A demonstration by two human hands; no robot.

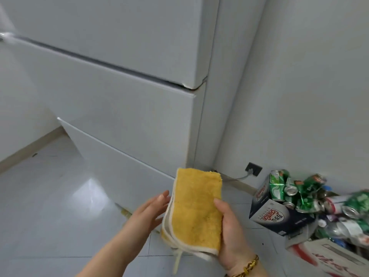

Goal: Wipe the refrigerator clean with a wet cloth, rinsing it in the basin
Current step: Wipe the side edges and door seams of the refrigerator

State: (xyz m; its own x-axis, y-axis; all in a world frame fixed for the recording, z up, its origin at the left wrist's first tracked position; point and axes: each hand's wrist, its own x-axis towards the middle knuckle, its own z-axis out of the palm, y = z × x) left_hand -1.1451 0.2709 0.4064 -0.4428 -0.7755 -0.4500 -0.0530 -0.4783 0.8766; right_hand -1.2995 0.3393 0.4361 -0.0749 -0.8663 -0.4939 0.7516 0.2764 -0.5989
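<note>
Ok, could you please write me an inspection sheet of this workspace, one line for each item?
Surface: glossy pale tiled floor, with a light reflection on it.
Job's things: white refrigerator, doors closed; folded yellow cloth held in front of it.
Clutter: crushed green cans in a dark box, plastic bottles and a white carton, on the floor at the right.
Grippers: right hand grips the cloth, thumb on top; left hand has straight fingers at the cloth's left edge.
Cables: grey cable runs from a wall socket toward the refrigerator.
Surroundings: plain white wall at the right.
</note>
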